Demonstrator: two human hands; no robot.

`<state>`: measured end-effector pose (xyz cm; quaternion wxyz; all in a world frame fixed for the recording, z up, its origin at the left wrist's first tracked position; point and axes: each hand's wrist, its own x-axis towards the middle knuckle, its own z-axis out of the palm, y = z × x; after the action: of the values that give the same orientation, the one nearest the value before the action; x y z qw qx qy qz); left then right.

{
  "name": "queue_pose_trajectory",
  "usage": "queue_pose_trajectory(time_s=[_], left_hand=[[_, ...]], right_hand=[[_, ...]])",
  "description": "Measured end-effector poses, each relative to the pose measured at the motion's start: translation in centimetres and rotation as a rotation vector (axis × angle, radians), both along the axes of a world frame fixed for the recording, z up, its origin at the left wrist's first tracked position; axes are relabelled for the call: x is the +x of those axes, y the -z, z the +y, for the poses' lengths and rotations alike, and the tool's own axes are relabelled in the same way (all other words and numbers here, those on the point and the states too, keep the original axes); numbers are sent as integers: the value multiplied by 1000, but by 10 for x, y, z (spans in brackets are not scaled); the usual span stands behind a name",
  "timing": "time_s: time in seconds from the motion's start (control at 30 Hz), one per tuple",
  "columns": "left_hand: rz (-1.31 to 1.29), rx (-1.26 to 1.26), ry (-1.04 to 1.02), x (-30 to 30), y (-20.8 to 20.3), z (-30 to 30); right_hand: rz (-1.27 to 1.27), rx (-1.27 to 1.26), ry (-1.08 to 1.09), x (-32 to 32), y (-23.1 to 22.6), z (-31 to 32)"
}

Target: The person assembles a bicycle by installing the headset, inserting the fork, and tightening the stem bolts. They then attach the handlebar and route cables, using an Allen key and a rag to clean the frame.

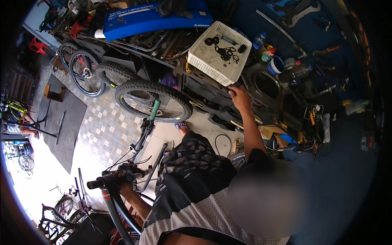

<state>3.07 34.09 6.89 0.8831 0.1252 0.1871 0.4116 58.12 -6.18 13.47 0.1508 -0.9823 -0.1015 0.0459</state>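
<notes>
A bicycle (112, 212) with grey and dark tubes is at the lower left, and a green handlebar grip (155, 109) points up from its front. My left hand (121, 179) is closed around a dark part of this bicycle, beside a short black tube end (96, 184); cables and shadow partly hide the fingers. My right hand (239, 98) reaches to the bench front, its fingers curled, just below a white plastic basket (216, 75). What those fingers hold, if anything, is hidden. Inside the basket lie a rear derailleur (226, 52) and several small black parts.
A long blue box (157, 20) lies across the tool-filled bench. To the basket's right are a bottle (259, 41) and a round white-and-blue tub (275, 65). Wheels with knobby tires (153, 100) lean along the bench. A dark mat (65, 118) covers tiled floor.
</notes>
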Motion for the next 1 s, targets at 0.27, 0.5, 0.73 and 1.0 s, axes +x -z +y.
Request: queue_pose_trajectory(time_s=[0.27,0.5,0.73,1.0], left_hand=[[58,-71,-77,0,4,-1],[82,-13,-59,-5,15,4],[65,-65,-86,-8,24,4],[82,-21,-93,-8,27,2]], right_hand=[[-78,-66,12,23,-2,-11],[163,960,107,22,-95,-9],[689,1713,-345,-17,-150,70],[966,1726,-531,-54,-161,131]])
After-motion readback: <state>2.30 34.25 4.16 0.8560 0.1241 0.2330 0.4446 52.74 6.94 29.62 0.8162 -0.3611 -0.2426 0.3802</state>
